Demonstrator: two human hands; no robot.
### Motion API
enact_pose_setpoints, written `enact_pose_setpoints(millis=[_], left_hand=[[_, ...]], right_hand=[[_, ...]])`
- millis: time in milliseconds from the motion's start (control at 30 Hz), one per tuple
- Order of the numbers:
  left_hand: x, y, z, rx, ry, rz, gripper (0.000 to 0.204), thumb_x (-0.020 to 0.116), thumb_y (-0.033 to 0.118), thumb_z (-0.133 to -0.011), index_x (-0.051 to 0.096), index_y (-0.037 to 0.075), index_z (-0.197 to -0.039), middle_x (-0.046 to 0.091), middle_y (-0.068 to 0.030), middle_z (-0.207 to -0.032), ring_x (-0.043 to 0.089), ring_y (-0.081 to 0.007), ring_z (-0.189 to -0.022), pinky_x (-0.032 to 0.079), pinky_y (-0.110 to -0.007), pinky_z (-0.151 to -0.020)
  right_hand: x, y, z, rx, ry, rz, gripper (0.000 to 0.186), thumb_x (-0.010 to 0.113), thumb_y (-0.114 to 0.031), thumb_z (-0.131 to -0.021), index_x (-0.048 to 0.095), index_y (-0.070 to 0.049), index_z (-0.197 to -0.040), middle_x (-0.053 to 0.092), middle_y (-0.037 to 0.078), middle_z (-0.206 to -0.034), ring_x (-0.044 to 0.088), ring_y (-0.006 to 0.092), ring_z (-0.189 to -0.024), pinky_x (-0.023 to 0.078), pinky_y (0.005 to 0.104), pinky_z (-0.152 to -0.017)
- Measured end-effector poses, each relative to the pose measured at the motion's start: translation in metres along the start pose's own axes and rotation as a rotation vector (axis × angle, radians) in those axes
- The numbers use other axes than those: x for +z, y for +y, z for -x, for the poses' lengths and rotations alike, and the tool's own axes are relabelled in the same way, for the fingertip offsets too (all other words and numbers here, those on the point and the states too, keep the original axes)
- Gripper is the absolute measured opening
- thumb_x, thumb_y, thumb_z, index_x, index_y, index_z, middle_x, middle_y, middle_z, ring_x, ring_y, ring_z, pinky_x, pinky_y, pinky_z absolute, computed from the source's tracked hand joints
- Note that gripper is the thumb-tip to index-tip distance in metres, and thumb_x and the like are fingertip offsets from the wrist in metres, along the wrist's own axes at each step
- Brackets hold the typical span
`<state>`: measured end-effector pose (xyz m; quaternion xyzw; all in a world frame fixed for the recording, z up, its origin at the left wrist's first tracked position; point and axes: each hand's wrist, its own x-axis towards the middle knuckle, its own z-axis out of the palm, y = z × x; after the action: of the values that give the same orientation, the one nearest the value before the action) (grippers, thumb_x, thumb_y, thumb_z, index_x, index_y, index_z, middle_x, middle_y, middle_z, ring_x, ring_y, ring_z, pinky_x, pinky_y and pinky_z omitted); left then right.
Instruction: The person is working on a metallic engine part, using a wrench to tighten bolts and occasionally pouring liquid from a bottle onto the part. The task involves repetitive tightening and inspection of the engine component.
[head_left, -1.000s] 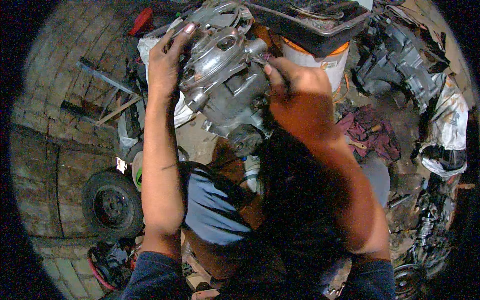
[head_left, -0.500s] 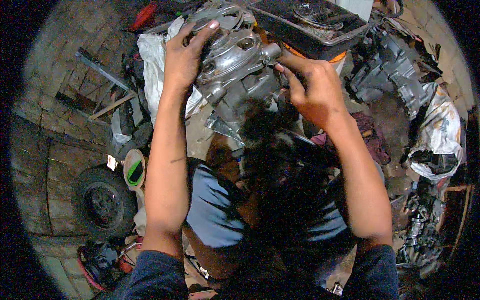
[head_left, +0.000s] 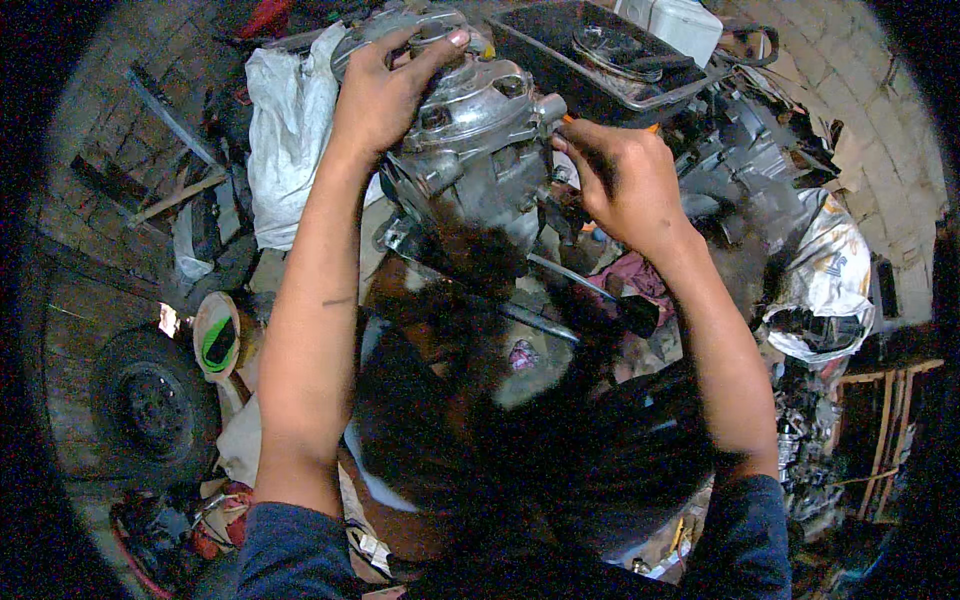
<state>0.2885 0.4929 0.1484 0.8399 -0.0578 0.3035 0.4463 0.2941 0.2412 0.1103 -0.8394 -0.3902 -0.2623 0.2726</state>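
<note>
A large silvery metal gearbox housing (head_left: pixel 470 125), round-topped and greasy, stands in front of me. Across its upper left lies my left hand (head_left: pixel 385 100), thumb and fingers spread apart over the metal; some fingertips are hidden behind its far side. My right hand (head_left: pixel 628 180) is at the housing's right side, just below a short protruding metal tube (head_left: pixel 549 108). Its fingers are curled and the thumb presses toward them. Whatever sits in that pinch is too small or covered to make out. Deep shadow darkens the lower part of the housing.
Behind the housing stands a black tray (head_left: pixel 540 50) with a round metal part inside. White sacks lie left (head_left: pixel 285 150) and right (head_left: pixel 825 270). A metal bar (head_left: pixel 540 322) and a maroon cloth (head_left: pixel 640 285) lie below. Far left is a wheel (head_left: pixel 155 405).
The whole view has shifted, showing more of the floor below the housing. Both hands keep nearly the same places on the housing, the right one still with curled fingers.
</note>
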Motion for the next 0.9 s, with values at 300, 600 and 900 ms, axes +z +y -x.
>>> enact_pose_setpoints(millis=[300,600,900], left_hand=[[-0.007,-0.018,-0.003,0.098,-0.041,-0.075,0.036,0.064,0.034,-0.091,0.07,0.009,-0.116,0.07,-0.013,-0.112,0.066,-0.0207,-0.099,0.049,-0.031,-0.091],[-0.004,-0.006,-0.003,-0.099,-0.108,0.221,0.029,0.068,0.02,-0.091,0.068,-0.005,-0.107,0.071,-0.0085,-0.098,0.062,-0.0129,-0.086,0.049,-0.028,-0.078],[-0.002,-0.002,0.0,-0.098,-0.088,0.221,0.032,0.069,0.022,-0.091,0.067,-0.004,-0.109,0.071,-0.0071,-0.098,0.061,-0.0123,-0.088,0.049,-0.028,-0.08]], right_hand=[[0.0,-0.019,-0.002,0.08,-0.122,0.077,0.015,0.064,-0.008,-0.084,0.071,-0.004,-0.097,0.067,0.022,-0.079,0.065,0.0401,-0.074,0.052,0.0444,-0.065],[-0.004,-0.02,-0.001,0.077,-0.258,0.161,0.018,0.066,-0.014,-0.075,0.069,-0.007,-0.091,0.067,0.023,-0.076,0.067,0.041,-0.072,0.055,0.0507,-0.069],[-0.006,-0.019,-0.005,0.067,-0.27,0.182,0.016,0.066,-0.014,-0.076,0.07,-0.004,-0.088,0.067,0.025,-0.077,0.067,0.0416,-0.073,0.055,0.0501,-0.069]])
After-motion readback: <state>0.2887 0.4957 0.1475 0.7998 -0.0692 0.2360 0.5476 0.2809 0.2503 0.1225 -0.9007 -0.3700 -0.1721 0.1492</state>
